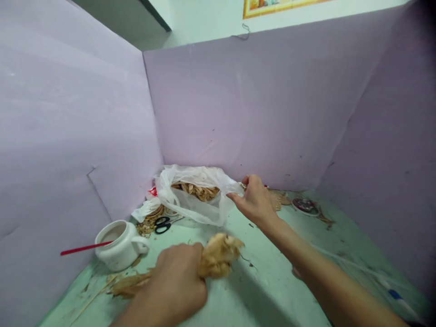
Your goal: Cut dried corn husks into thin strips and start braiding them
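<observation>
A: How many hands were in view, and what did they have hold of?

B: Two. The left hand (180, 277) was curled in a fist around one bundle of dried tan leaves (218, 256), which poked out at both ends above the table (262, 254). The right hand (255, 200) was at the right edge of the one white plastic bag (195, 211), thumb and fingers partly parted; I couldn't tell whether they pinched it.

A: Was the bag open?

B: Yes, its mouth gaped toward the viewer, and inside lay dried brown strips (200, 190), too tangled to count.

A: And to the left?

B: One white pot (119, 252) with a handle visible, one red stick (81, 249) leaning out of it, and one pair of black-handled scissors (162, 225) just beside the bag. One thin pale stick (91, 302) lay nearer the viewer.

A: What about the right?

B: One round dish (301, 212) with dark contents that were hard to make out.

A: And around it all?

B: Three lilac panels (255, 104): left, back and right.
</observation>
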The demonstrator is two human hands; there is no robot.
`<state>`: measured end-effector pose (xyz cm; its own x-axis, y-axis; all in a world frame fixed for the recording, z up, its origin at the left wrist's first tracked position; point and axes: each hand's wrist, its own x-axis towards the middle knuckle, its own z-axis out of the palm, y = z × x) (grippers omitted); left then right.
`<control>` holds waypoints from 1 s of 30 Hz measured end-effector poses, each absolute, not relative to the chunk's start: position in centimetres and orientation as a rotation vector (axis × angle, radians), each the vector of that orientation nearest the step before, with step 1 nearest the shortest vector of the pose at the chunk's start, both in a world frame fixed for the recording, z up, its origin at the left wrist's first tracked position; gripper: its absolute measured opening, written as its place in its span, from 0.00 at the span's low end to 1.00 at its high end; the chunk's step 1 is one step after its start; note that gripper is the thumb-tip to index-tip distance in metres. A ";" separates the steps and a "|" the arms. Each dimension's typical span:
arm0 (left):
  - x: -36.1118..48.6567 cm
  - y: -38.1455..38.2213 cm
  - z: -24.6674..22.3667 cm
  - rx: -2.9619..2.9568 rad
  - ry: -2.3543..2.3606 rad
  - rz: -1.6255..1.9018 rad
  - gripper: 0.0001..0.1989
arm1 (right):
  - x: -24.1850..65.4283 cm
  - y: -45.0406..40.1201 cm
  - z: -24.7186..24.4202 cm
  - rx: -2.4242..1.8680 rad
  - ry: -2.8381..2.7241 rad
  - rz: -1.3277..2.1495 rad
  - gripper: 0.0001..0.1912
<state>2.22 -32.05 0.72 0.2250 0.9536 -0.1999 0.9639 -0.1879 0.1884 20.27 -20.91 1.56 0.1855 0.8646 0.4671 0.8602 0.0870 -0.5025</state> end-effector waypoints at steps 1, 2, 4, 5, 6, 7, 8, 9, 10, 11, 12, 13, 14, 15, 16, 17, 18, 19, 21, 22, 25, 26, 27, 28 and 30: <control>2.8 -32.9 -0.6 2.198 1.834 -0.129 0.16 | 20.2 -20.7 1.3 -1.707 -1.613 0.021 0.28; 3.3 -33.4 -1.7 2.182 1.798 -0.226 0.21 | 20.1 -20.4 1.1 -1.680 -1.588 0.080 0.27; 3.5 -33.8 -2.7 2.265 1.605 -0.354 0.33 | 20.2 -19.9 0.9 -1.652 -1.552 0.301 0.20; 3.2 -33.6 -2.7 2.338 1.485 -0.349 0.37 | 20.3 -19.7 1.0 -1.649 -1.541 0.427 0.15; 2.7 -33.3 -2.3 2.386 1.403 -0.304 0.40 | 20.5 -19.5 1.1 -1.650 -1.534 0.545 0.12; 1.9 -32.6 -1.7 2.404 1.386 -0.206 0.39 | 20.7 -19.5 1.3 -1.649 -1.530 0.642 0.12; 1.0 -31.7 -0.9 2.385 1.464 -0.064 0.35 | 21.0 -19.5 1.6 -1.642 -1.527 0.715 0.13; 0.0 -30.5 -0.1 2.292 1.697 0.089 0.28 | 21.2 -19.7 1.9 -1.629 -1.525 0.769 0.14; -1.0 -29.0 0.6 2.119 2.021 0.223 0.22 | 21.4 -19.9 2.4 -1.612 -1.522 0.826 0.14; -1.9 -27.3 1.1 1.964 2.281 0.351 0.19 | 21.5 -20.2 2.9 -1.597 -1.521 0.878 0.14; -2.8 -25.5 1.4 1.865 2.423 0.417 0.20 | 21.6 -20.4 3.5 -1.575 -1.519 0.928 0.14; -3.5 -23.8 1.5 1.792 2.514 0.473 0.23 | 21.6 -20.7 4.1 -1.538 -1.515 0.981 0.14; -4.0 -22.1 1.5 1.717 2.595 0.531 0.28 | 21.6 -20.9 4.8 -1.478 -1.508 1.040 0.14; -4.3 -20.6 1.3 1.659 2.653 0.579 0.32 | 21.5 -21.0 5.4 -1.392 -1.499 1.106 0.14; -4.4 -19.4 1.0 1.631 2.682 0.612 0.36 | 21.4 -21.1 6.0 -1.279 -1.483 1.174 0.14; -4.4 -18.5 0.8 1.624 2.703 0.638 0.38 | 21.3 -21.1 6.5 -1.153 -1.456 1.241 0.14; -4.3 -18.0 0.6 1.651 2.717 0.662 0.38 | 21.2 -21.1 6.9 -1.027 -1.421 1.302 0.13; -4.1 -17.7 0.4 1.713 2.719 0.683 0.36 | 21.0 -21.1 7.3 -0.922 -1.382 1.351 0.13; -3.6 -17.7 0.2 1.945 2.663 0.703 0.28 | 20.7 -21.2 7.7 -0.790 -1.302 1.428 0.13; -3.3 -17.8 0.0 2.105 2.584 0.684 0.24 | 20.5 -21.3 7.7 -0.767 -1.282 1.466 0.14; -3.1 -18.1 -0.6 2.549 2.206 0.497 0.16 | 20.1 -22.0 7.3 -0.819 -1.369 1.527 0.16; -3.3 -18.0 -0.8 2.640 2.092 0.425 0.14 | 20.0 -22.2 7.0 -0.876 -1.429 1.487 0.16; -3.6 -17.9 -1.0 2.699 2.007 0.364 0.12 | 20.0 -22.4 6.7 -0.944 -1.485 1.401 0.16; -4.0 -17.7 -1.0 2.731 1.951 0.321 0.10 | 20.0 -22.4 6.5 -1.010 -1.526 1.280 0.16; -5.2 -17.2 -0.4 2.742 1.899 0.283 0.09 | 20.3 -22.3 6.3 -1.083 -1.547 1.017 0.15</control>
